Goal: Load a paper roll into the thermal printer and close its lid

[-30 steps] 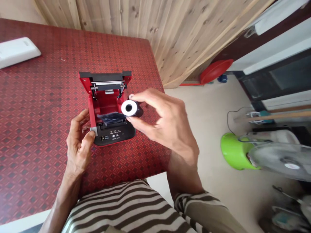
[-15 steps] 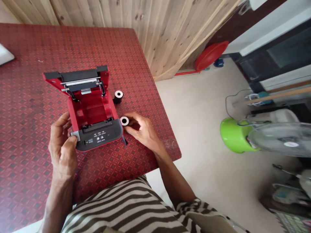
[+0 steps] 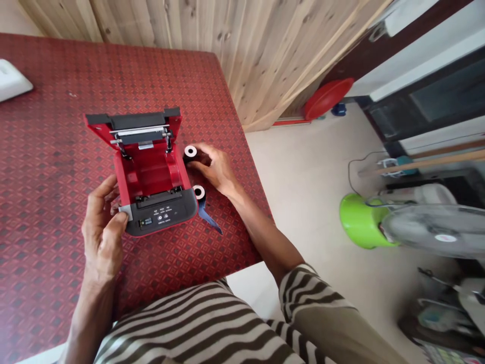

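A small red printer [image 3: 151,174] with a black front panel stands on the red patterned table [image 3: 56,126], its lid tipped open and the paper bay bare. My left hand [image 3: 103,222] pinches the printer's front left corner. My right hand [image 3: 215,167] curls around a dark roll with a white core [image 3: 190,151] just right of the printer's hinge. A second dark roll [image 3: 199,192] lies by the printer's front right corner, a loose dark strip trailing from it toward me.
A white object [image 3: 11,81] sits at the table's far left. Wooden boards [image 3: 227,30] lean behind the table. On the floor to the right are a red basin [image 3: 328,97], a green bowl [image 3: 359,222] and a fan [image 3: 435,235].
My right hand set one roll down by the printer's front right corner, then moved back to the other roll near the hinge. My left hand stayed on the printer.
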A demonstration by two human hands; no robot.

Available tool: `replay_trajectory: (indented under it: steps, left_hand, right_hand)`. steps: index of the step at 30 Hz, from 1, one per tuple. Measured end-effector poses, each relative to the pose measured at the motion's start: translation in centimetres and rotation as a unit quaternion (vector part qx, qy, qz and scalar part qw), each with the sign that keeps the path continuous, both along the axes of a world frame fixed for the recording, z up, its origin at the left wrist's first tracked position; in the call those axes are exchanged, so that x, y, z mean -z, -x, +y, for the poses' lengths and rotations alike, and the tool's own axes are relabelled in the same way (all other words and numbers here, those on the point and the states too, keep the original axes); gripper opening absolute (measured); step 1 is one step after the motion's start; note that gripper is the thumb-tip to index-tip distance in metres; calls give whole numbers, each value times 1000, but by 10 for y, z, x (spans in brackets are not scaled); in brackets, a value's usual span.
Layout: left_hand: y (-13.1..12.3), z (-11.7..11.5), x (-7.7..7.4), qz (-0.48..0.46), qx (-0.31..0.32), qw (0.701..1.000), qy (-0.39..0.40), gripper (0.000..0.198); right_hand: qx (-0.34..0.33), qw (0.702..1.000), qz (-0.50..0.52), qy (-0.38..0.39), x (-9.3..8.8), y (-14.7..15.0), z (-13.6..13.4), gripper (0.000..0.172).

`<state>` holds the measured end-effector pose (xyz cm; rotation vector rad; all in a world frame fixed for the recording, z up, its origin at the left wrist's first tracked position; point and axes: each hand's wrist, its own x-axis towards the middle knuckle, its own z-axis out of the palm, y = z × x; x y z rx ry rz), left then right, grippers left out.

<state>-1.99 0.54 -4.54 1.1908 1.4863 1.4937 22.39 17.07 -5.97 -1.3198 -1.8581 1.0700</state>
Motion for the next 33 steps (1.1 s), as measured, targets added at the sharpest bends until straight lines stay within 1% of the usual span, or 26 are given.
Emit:
replay_trajectory:
  steps: [2,4,5,7,9,11,12,14,17,19,21,25,27,33]
  left_hand:
    - [0,-1,-1,7,5,1000,5,69]
    - [0,-1,-2,10,8,1000,1,66]
    - [0,-2,-2,7,9,1000,-3,65]
    - [1,-3,-2,3,11,1000,-9,63]
    - [2,-3,-2,9,11,1000,-5,63]
    - [2,-4,-1,19,11,1000,3,63]
    - [3,-5,-1,22,13,1000,5,63]
    - [3,-6,-2,25,19,1000,1,62]
    - [2,-7,-7,28,28,999,2,56]
    - [1,-7,-11,33,29,999,9,54]
    - [1,-8,-13,38,28,999,16,55]
    - [0,-8,-14,37,23,999,24,57]
    - [0,-8,-14,36,19,999,26,57]
    - [0,-9,-15,47,17,998,32,58]
  right_hand:
    - [18,1000,12,2,-1,1,1,31]
    - [18,999,48,4,-13,-9,-3,31]
    - [9,998,62,1,-23,-16,-7,35]
    - [-31,997,64,-15,-53,-28,-17,44]
    - [-98,995,17,-31,-86,-32,-28,48]
    - [-166,981,-62,-83,-115,-23,-40,43]
    - [-191,969,-104,-115,-125,-14,-44,40]
    - [-226,942,-185,-168,-135,10,-51,35]
    - [-253,898,-304,-193,-133,48,-55,27]
    - [-258,875,-363,-188,-129,66,-56,30]
    - [-256,863,-396,-181,-126,78,-55,34]
    - [-268,837,-449,-163,-125,89,-49,41]
    - [-274,827,-465,-157,-123,91,-44,40]
    - [-281,826,-459,-168,-112,91,-32,31]
